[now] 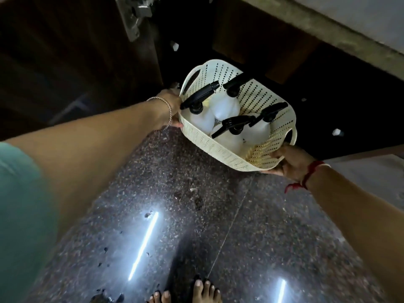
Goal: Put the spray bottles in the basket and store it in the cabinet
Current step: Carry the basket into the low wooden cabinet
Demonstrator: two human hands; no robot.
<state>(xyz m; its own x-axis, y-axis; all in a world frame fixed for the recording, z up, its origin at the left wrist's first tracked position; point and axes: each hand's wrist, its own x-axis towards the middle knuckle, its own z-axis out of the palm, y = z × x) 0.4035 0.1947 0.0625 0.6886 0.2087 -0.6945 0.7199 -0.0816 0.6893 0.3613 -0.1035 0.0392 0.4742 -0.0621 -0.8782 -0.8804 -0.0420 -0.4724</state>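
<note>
Left hand (169, 106), thin bracelet at the wrist, clamped on the left rim of the cream perforated basket (220, 149). Basket held off the speckled floor (175, 215) at the dark open cabinet (328, 106); four white spray bottles (225, 106) with black trigger heads lie inside. Right hand (288, 160), red thread at the wrist, grips the right rim.
</note>
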